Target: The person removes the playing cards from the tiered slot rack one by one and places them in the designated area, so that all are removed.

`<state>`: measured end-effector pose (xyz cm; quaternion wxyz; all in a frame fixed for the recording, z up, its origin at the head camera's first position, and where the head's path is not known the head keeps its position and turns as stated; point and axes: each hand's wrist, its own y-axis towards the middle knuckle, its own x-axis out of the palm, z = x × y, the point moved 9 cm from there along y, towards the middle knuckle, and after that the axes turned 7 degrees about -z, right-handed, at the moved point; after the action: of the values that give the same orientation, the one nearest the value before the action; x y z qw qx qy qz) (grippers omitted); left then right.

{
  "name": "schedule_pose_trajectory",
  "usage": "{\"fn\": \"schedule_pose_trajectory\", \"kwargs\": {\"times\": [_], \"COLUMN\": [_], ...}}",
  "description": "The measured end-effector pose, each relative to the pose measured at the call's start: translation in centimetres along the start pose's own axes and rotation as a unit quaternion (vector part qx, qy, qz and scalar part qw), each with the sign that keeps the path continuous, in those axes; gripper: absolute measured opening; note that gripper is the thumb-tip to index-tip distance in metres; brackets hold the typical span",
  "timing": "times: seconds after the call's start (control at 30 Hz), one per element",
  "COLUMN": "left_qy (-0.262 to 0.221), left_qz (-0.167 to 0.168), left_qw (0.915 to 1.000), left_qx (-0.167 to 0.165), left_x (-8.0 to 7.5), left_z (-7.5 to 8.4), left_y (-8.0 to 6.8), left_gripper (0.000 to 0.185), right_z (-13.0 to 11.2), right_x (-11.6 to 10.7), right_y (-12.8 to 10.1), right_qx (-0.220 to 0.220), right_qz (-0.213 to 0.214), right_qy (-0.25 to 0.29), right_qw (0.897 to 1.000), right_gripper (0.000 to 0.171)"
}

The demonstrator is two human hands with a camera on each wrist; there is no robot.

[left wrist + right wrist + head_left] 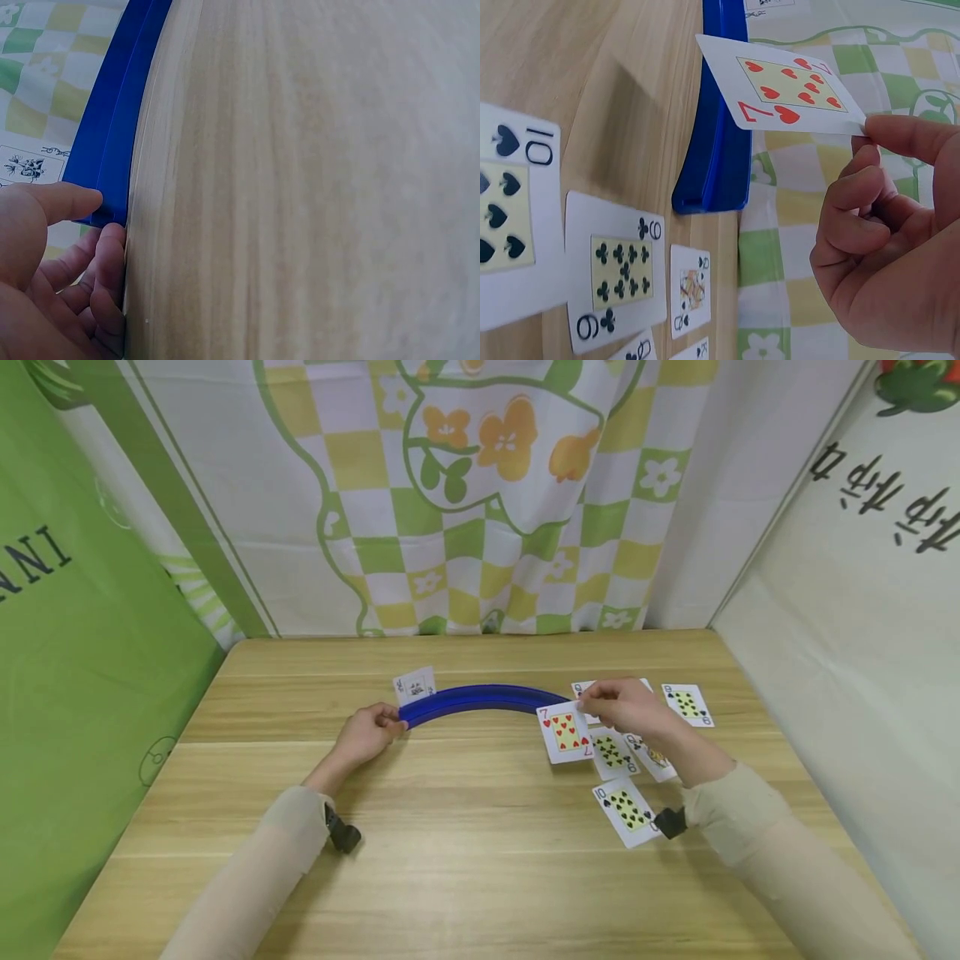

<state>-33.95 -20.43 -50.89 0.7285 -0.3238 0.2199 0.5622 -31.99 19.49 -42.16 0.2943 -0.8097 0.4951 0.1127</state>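
Observation:
A curved blue card holder (487,697) lies across the far half of the table. My left hand (365,733) pinches its left end, the thumb on the blue edge in the left wrist view. Near that end, a black-and-white joker card (415,685) stands upright at the holder. My right hand (630,706) pinches the seven of hearts (791,86) by one corner between thumb and finger. That card is held tilted, face showing, above the table by the holder's right end. The right hand partly hides cards beneath it in the head view.
Face-up cards lie at the right: a ten of spades (626,812), a nine of clubs (621,271), a queen (691,290), a partly covered face card (656,762) and another black-suited card (686,705). Patterned curtain (495,568) hangs behind the wooden table (465,877).

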Motion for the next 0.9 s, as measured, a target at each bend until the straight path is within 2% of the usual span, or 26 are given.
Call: {"fn": "schedule_pose_trajectory", "kwargs": {"times": [0.53,0.77,0.9], "left_qy": [0.0,-0.001,-0.002], "left_qz": [-0.003,-0.003,-0.003], "left_qw": [1.0,1.0,1.0], "left_qx": [-0.002,0.005,0.006], "left_x": [0.1,0.1,0.1], "left_z": [-0.3,-0.4,-0.3], "left_y": [0.0,0.2,0.3], "left_gripper": [0.035,0.037,0.037], "right_z": [2.9,3.9,4.8], "right_x": [-1.8,-2.5,-3.0], "right_y": [-2.4,-3.3,-4.0], "right_qx": [0.01,0.009,0.019], "right_qz": [0.002,0.011,0.015], "right_qy": [-0.008,0.028,0.025], "right_qw": [1.0,1.0,0.999], "right_gripper": [0.031,0.024,0.027]}}
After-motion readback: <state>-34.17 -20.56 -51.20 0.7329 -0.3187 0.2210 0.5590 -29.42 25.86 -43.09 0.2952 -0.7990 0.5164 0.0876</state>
